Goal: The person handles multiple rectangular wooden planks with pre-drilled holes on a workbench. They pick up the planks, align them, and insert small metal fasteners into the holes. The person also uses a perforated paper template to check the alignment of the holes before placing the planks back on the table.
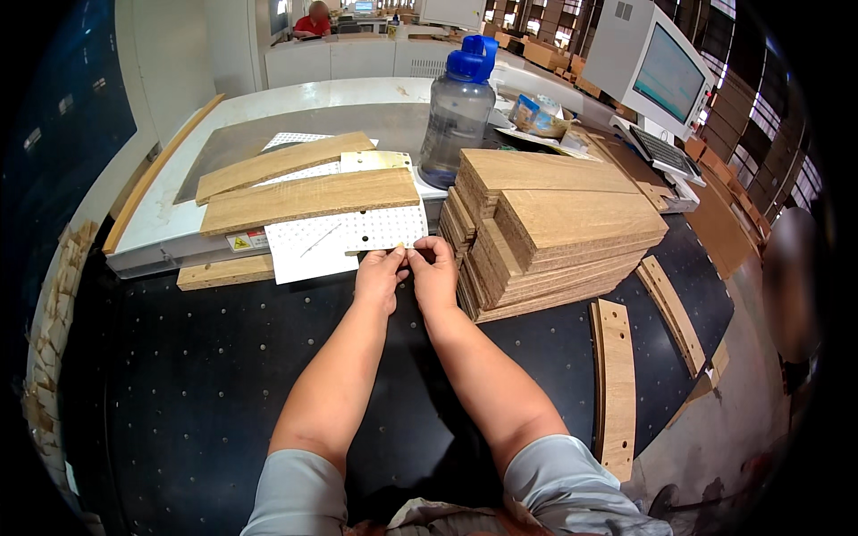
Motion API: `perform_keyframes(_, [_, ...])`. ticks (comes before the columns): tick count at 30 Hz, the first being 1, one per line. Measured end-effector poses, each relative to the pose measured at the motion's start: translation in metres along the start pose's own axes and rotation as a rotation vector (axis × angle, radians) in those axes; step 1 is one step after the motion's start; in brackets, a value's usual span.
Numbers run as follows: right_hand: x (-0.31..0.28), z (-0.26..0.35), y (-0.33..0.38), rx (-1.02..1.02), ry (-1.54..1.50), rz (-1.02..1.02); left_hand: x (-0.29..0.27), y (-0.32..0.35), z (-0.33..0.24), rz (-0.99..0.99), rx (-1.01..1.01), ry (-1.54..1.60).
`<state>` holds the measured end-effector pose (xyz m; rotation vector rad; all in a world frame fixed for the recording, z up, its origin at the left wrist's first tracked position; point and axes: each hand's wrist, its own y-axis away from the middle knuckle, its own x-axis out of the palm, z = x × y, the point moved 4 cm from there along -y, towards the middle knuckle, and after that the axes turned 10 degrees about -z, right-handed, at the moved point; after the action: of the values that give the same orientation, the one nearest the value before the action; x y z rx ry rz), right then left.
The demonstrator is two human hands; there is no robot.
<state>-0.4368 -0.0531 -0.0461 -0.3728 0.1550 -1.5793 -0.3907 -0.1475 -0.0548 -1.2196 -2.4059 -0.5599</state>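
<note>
At the near edge of a white sheet covered in rows of small dots, my two hands meet, fingertips close together. My left hand is closed in a pinch at that edge. Beside it, my right hand has thumb and forefinger pinched too. A tiny yellowish spot shows by the fingertips; what they hold is too small to make out. Across the sheet lies a wood-grain board, with a second board behind it. A plain white paper hangs over the machine's front edge.
A tall stack of wood-grain boards stands just right of my hands. Behind it are a blue-capped water bottle, a monitor and a keyboard. Drilled curved strips lie at right on the black studded table. A person in red sits far back.
</note>
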Motion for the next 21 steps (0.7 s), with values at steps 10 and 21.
perform_keyframes(10, [-0.015,0.03,0.025,-0.151,0.28,0.052,-0.005,0.012,-0.006,-0.162,0.046,0.16])
perform_keyframes(21, [-0.003,0.076,0.021,-0.476,0.373,0.119,-0.004,0.019,-0.012,-0.115,0.09,0.278])
